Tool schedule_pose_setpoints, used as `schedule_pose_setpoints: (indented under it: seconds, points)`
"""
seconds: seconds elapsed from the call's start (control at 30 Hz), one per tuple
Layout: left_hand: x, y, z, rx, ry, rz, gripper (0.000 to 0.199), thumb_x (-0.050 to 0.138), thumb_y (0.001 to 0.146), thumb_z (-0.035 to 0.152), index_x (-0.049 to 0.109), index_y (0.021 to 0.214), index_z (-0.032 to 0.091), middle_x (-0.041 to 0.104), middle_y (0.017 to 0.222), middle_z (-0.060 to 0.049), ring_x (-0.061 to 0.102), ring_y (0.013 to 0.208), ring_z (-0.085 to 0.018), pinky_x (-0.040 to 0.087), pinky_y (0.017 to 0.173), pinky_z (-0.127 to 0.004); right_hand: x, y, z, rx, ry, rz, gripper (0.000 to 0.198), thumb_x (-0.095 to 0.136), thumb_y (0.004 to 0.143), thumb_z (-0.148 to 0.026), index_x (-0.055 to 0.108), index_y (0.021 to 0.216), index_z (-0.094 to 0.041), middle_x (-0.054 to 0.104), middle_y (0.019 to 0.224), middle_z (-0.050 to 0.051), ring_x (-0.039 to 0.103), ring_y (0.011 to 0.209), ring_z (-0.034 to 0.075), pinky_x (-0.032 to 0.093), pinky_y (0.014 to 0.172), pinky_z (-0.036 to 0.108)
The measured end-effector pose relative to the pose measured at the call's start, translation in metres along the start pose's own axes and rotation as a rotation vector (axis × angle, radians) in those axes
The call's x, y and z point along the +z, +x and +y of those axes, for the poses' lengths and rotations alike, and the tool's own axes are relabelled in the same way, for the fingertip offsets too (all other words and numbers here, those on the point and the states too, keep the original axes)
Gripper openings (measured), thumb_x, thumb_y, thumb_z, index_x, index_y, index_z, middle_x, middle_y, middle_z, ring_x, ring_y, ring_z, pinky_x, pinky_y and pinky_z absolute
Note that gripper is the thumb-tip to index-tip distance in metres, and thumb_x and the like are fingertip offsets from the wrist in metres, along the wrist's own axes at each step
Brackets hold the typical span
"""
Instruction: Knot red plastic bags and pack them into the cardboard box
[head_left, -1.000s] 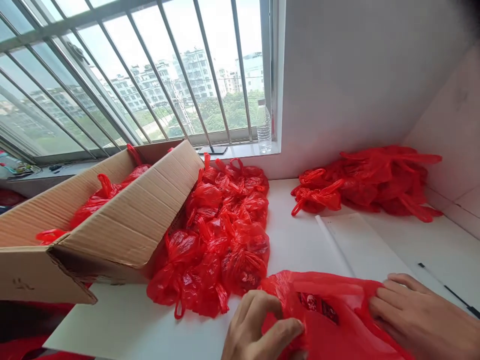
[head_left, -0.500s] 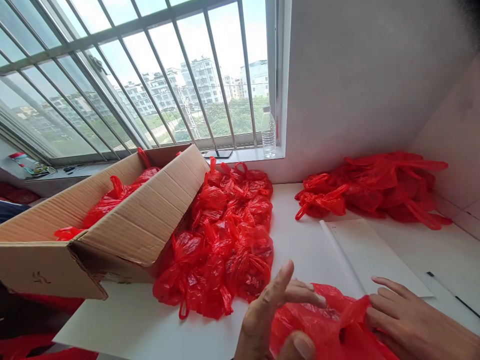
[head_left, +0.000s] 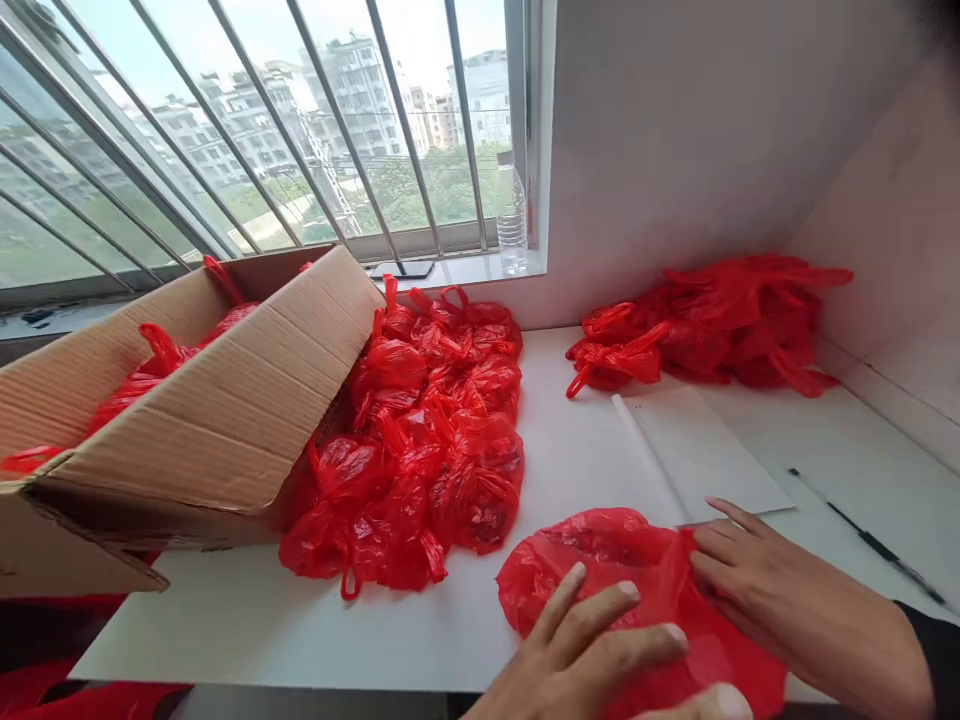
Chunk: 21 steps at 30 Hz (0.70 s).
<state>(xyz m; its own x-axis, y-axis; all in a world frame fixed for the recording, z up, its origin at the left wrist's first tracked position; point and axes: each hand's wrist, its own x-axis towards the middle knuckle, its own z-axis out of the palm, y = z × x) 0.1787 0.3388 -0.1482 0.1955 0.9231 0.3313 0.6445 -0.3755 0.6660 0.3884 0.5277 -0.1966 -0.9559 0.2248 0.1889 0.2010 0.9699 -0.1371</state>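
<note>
A red plastic bag (head_left: 600, 560) lies on the white table (head_left: 577, 450) near its front edge. My left hand (head_left: 600, 650) rests flat on the bag's near side with fingers spread. My right hand (head_left: 757, 590) presses on the bag's right edge and pinches the plastic. Left of the bag lies a heap of several tied red bags (head_left: 427, 440). It reaches from the table's middle back to the window wall.
An open cardboard box (head_left: 187, 420) with more red bags stands tilted at the left. A second pile of red bags (head_left: 712, 320) lies in the far right corner. A white sheet (head_left: 697, 450) and a black pen (head_left: 870, 540) lie to the right. A water bottle (head_left: 511, 215) stands on the sill.
My left hand, lifted with fingers raised half a second ago, has come down flat on the bag. The bag now lies more bunched and rounded. The camera has tilted downward.
</note>
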Motion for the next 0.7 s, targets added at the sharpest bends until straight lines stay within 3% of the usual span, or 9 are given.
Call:
schedule_pose_setpoints:
  seconds: [0.13, 0.17, 0.23, 0.3, 0.37, 0.47, 0.53, 0.6, 0.7]
  points:
    - [0.026, 0.002, -0.001, -0.047, 0.076, 0.174, 0.024, 0.062, 0.095, 0.027, 0.067, 0.118, 0.024, 0.062, 0.079, -0.001, 0.063, 0.078, -0.016, 0.040, 0.114, -0.047, -0.021, 0.007, -0.003, 0.079, 0.086, -0.181, 0.006, 0.058, 0.089, -0.022, 0.062, 0.093, -0.024, 0.064, 0.089, 0.000, 0.065, 0.086, 0.020, 0.027, 0.119, 0.057]
    - [0.028, 0.003, -0.001, -0.101, 0.012, 0.258, 0.015, 0.060, 0.096, 0.029, 0.069, 0.106, 0.024, 0.057, 0.077, 0.000, 0.060, 0.076, -0.015, 0.042, 0.111, -0.044, -0.021, 0.008, -0.002, 0.099, 0.072, -0.201, 0.016, 0.066, 0.085, -0.029, 0.063, 0.100, -0.024, 0.065, 0.092, 0.001, 0.064, 0.090, 0.022, 0.024, 0.120, 0.060]
    - [0.027, 0.006, 0.001, -0.238, -0.118, 0.423, 0.019, 0.054, 0.099, 0.034, 0.068, 0.088, 0.025, 0.056, 0.084, -0.002, 0.060, 0.085, -0.017, 0.044, 0.105, -0.036, -0.018, 0.007, -0.001, 0.119, 0.000, -0.236, 0.027, 0.075, 0.078, -0.029, 0.064, 0.102, -0.022, 0.065, 0.091, 0.002, 0.064, 0.090, 0.024, 0.020, 0.120, 0.062]
    - [0.024, 0.009, 0.005, -0.381, -0.235, 0.534, 0.029, 0.050, 0.101, 0.040, 0.067, 0.082, 0.026, 0.062, 0.099, -0.004, 0.060, 0.104, -0.020, 0.044, 0.101, -0.031, -0.014, 0.006, 0.000, 0.121, -0.065, -0.263, 0.012, 0.068, 0.080, -0.014, 0.064, 0.090, -0.020, 0.063, 0.081, 0.001, 0.064, 0.083, 0.021, 0.022, 0.120, 0.060]
    - [0.019, 0.013, 0.010, -0.469, -0.385, 0.612, 0.034, 0.048, 0.101, 0.044, 0.068, 0.080, 0.026, 0.066, 0.108, -0.004, 0.058, 0.116, -0.023, 0.044, 0.102, -0.032, -0.017, 0.004, 0.000, 0.115, -0.037, -0.263, 0.017, 0.054, 0.085, -0.005, 0.062, 0.083, -0.020, 0.061, 0.077, 0.000, 0.062, 0.079, 0.019, 0.026, 0.120, 0.057]
    - [0.013, 0.019, 0.011, -0.479, -0.681, 0.712, 0.036, 0.046, 0.101, 0.046, 0.068, 0.080, 0.026, 0.070, 0.090, -0.003, 0.063, 0.110, -0.024, 0.047, 0.103, -0.038, -0.037, 0.003, -0.002, 0.103, 0.155, -0.182, 0.024, 0.044, 0.095, -0.008, 0.063, 0.102, -0.020, 0.063, 0.089, 0.003, 0.063, 0.086, 0.019, 0.032, 0.118, 0.057]
    - [0.008, 0.023, 0.006, -0.453, -0.903, 0.686, 0.039, 0.041, 0.103, 0.046, 0.067, 0.083, 0.025, 0.060, 0.061, 0.000, 0.068, 0.080, -0.019, 0.054, 0.090, -0.035, -0.057, 0.004, -0.005, 0.118, 0.319, -0.065, 0.031, 0.044, 0.099, -0.014, 0.057, 0.125, -0.023, 0.064, 0.105, 0.006, 0.062, 0.100, 0.020, 0.044, 0.110, 0.051]
    - [0.003, 0.030, 0.000, -0.462, -1.045, 0.628, 0.040, 0.037, 0.104, 0.046, 0.064, 0.084, 0.024, 0.036, 0.044, 0.007, 0.050, 0.044, -0.010, 0.054, 0.062, -0.024, -0.076, 0.006, -0.009, 0.124, 0.479, 0.065, 0.037, 0.046, 0.100, -0.016, 0.052, 0.134, -0.029, 0.063, 0.110, 0.006, 0.060, 0.107, 0.021, 0.054, 0.096, 0.040]
    - [0.001, 0.042, -0.004, -0.629, -0.867, 0.620, 0.017, 0.055, 0.099, 0.040, 0.061, 0.102, 0.025, 0.039, 0.056, 0.009, 0.039, 0.043, -0.005, 0.044, 0.050, -0.016, -0.092, 0.014, -0.014, 0.086, 0.676, 0.205, 0.033, 0.047, 0.098, -0.012, 0.060, 0.121, -0.031, 0.062, 0.098, 0.002, 0.062, 0.096, 0.017, 0.055, 0.084, 0.032]
